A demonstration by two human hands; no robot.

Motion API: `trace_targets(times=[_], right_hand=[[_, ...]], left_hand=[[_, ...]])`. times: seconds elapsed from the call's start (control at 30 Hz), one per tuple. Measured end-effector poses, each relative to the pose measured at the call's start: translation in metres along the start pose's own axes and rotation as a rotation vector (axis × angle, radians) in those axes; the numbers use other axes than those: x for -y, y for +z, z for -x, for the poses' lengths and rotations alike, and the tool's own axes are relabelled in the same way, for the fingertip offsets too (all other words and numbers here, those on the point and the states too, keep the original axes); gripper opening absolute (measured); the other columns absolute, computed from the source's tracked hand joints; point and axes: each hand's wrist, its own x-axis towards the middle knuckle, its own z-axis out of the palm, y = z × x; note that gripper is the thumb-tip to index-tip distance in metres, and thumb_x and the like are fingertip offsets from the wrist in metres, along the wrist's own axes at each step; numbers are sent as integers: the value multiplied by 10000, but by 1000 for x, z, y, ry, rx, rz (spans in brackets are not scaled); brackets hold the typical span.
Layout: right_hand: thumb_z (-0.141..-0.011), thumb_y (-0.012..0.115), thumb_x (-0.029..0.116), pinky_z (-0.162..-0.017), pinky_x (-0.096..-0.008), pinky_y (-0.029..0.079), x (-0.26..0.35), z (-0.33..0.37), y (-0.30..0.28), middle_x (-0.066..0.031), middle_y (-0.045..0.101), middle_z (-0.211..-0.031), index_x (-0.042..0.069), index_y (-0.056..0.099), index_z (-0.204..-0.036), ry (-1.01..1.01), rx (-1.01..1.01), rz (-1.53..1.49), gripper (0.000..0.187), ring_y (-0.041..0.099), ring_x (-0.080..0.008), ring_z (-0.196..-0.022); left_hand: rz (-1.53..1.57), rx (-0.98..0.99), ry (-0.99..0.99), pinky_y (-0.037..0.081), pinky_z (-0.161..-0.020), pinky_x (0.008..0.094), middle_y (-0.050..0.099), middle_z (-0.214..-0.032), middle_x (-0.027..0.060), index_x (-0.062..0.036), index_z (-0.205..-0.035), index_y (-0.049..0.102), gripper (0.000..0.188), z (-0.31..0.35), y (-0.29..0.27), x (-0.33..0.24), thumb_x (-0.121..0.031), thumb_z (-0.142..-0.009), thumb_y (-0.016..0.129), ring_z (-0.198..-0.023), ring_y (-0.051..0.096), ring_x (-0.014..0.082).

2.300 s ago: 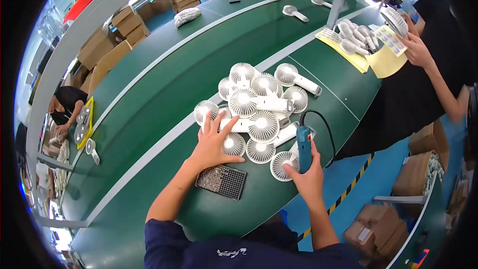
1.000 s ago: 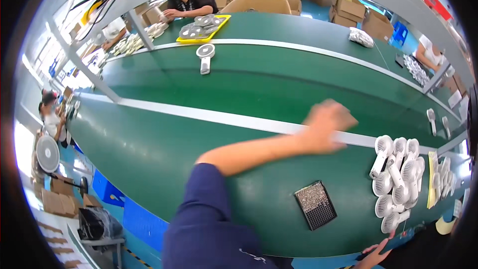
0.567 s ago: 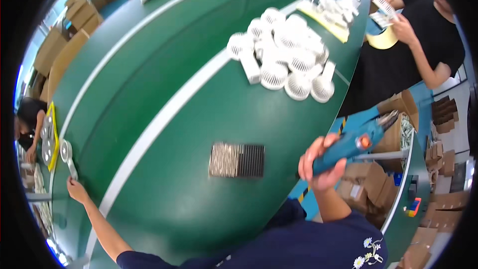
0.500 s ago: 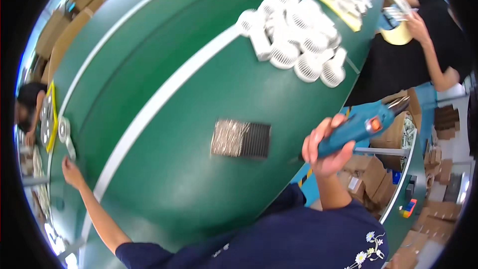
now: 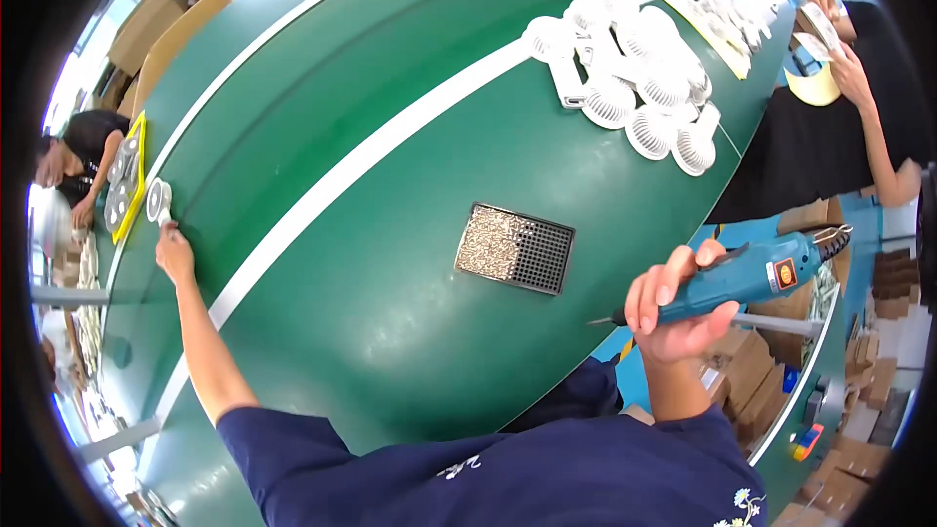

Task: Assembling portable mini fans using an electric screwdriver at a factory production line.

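My right hand [image 5: 678,312] is wrapped round a blue electric screwdriver [image 5: 747,280]. Its thin bit points left and a coiled cord hangs from its far end. At the far left my left arm is stretched out, and my left hand [image 5: 175,254] has its fingers closed on the handle of a white handheld fan [image 5: 158,201] lying on the green table. Between my hands sits a black screw tray [image 5: 544,256]. Small screws crowd its left part, while bare holes show on the right.
A heap of white fan parts [image 5: 634,68] covers the back right of the green table [image 5: 371,263]. A co-worker in black [image 5: 830,137] handles white parts at the right. Another person [image 5: 83,161] is beside a yellow-edged tray [image 5: 127,181] at the left. Cardboard boxes [image 5: 752,371] stand at the lower right.
My left hand has reached the fan and closed on its handle. The whole view has shifted, so the table things appear farther right. The screwdriver stays in my right hand.
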Motion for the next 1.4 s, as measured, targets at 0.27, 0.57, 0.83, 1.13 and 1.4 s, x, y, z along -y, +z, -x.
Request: trace_targets(times=[0.27,0.57,0.83,1.13,1.4], right_hand=[[-878,506,737,-464,-347,475,-42,-60,-7,-103,565,-857,121,392,-1271,-17,272,-120,739,581,-213,-560],[-841,442,817,-471,-363,472,-92,-80,-7,-114,566,-832,128,401,-1301,26,470,-154,830,586,-234,-555],[-833,432,829,-446,-348,464,-96,-75,-10,-85,558,-799,139,407,-1293,57,386,-123,830,567,-210,-513],[-778,416,881,-480,-370,494,-87,-73,-3,-108,549,-777,138,389,-1287,118,371,-187,901,561,-233,-540],[-786,436,866,-444,-353,478,-99,-66,-2,-109,555,-776,117,392,-1295,100,309,-180,907,548,-219,-498]], left_hand=[[1120,-75,162,380,-626,172,651,-1226,106,-21,-1220,562,218,183,-176,-102,-111,-1031,503,-733,514,45],[1406,949,83,532,-712,236,649,-978,61,11,-1168,593,343,343,-248,-265,64,-841,680,-864,635,94],[1300,784,395,463,-515,225,599,-974,113,3,-1222,585,445,365,-237,-341,-55,-822,772,-691,593,102],[943,403,613,356,-891,430,520,-1183,169,-13,-1255,510,609,394,-234,-348,-209,-757,801,-1046,500,332],[967,356,571,346,-916,434,502,-1159,165,-18,-1241,512,587,393,-232,-355,-193,-759,799,-1070,483,343]])
